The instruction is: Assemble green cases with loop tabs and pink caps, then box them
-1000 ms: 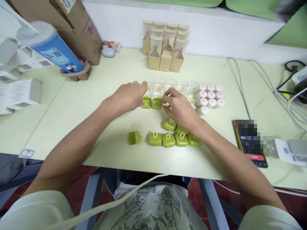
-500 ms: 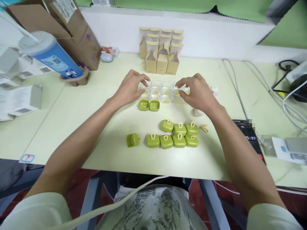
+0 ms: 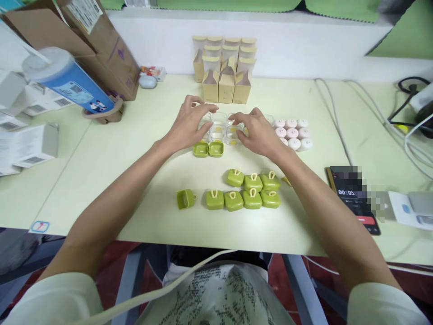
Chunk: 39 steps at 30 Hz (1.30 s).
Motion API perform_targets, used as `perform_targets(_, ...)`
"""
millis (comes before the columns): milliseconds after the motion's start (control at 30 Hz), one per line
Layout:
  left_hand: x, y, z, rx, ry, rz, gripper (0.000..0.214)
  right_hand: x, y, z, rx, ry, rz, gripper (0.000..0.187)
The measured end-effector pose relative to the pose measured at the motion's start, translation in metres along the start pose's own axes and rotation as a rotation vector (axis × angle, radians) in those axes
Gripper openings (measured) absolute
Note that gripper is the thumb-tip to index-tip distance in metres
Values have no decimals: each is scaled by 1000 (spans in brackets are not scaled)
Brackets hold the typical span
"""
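Clear plastic cups (image 3: pixel 219 121) with yellow marks stand in rows at mid-table. My left hand (image 3: pixel 192 121) is over the left end of these rows, thumb and fingers spread apart. My right hand (image 3: pixel 255 133) reaches over their right part, its thumb and index finger also apart; both hands partly cover the cups. Just below, two green open trays (image 3: pixel 216 149) sit side by side. Nearer the front edge are several green cases with yellow loops (image 3: pixel 233 201). One green case (image 3: pixel 185 199) lies tipped, its hollow inside showing, to their left.
Small white-pink round-topped pieces (image 3: pixel 291 133) stand in rows to the right. Open brown cartons (image 3: pixel 211 90) are at the back wall. A phone (image 3: pixel 353 198) and cables lie at right. A blue tumbler (image 3: pixel 74 85), a large cardboard box (image 3: pixel 118 63) and white boxes (image 3: pixel 35 146) occupy the left.
My right hand has moved left along the cups, uncovering the white-pink pieces. My left hand has shifted slightly, its fingertips further right. The green cases stay where they were.
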<state>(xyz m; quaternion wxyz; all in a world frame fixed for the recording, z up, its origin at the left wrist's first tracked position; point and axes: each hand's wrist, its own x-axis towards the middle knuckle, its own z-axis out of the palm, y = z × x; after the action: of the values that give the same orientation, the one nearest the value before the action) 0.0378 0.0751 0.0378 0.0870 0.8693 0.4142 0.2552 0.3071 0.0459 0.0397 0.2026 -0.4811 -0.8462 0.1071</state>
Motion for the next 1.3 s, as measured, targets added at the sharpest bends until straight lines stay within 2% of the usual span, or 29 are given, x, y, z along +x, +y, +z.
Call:
perform_targets(100,7,5,7,-29,-67,20,52,1,2,1,0,1,13,54)
perform_targets(333,9,16,13,-47,-120,19,53,2,1,6,18,20,-2,51)
perform_targets(467,9,11,6,-42,-72,19,60,2,-5,0,-6,37,4,49)
perform_targets(567,9,1,-4,-23,-16,-38,55,-4,-20,-20,-36,33,16,38)
perform_targets(633,9,-6,-11,-14,-27,-71,52,-11,-35,-37,-45,-65,18,30)
perform_targets(733,7,-10,-17,-9,-99,-82,56,-22,-60,-57,-69,-377,7,21)
perform_targets(800,7,-8,-19,-7,-128,-87,57,-27,-72,-62,-126,-547,4,23)
perform_targets(867,8,-5,-20,-5,-138,-99,57,-29,-79,-62,-191,-637,17,32)
perform_targets(967,8,-1,-21,-6,-151,-115,57,-29,-84,-57,-201,-721,36,35)
perform_targets(1033,8,-2,-21,-11,-151,-118,57,-28,-85,-54,-162,-727,32,28)
perform_targets(1100,8,-3,-20,-19,-122,-109,57,-27,-83,-51,-145,-671,21,18)
perform_targets(1233,8,-3,-27,-28,-42,-53,50,-25,-69,-51,-52,-532,-54,24)
perform_targets(1300,8,3,-38,-14,-93,-19,40,-24,-58,-58,75,-447,-92,23)
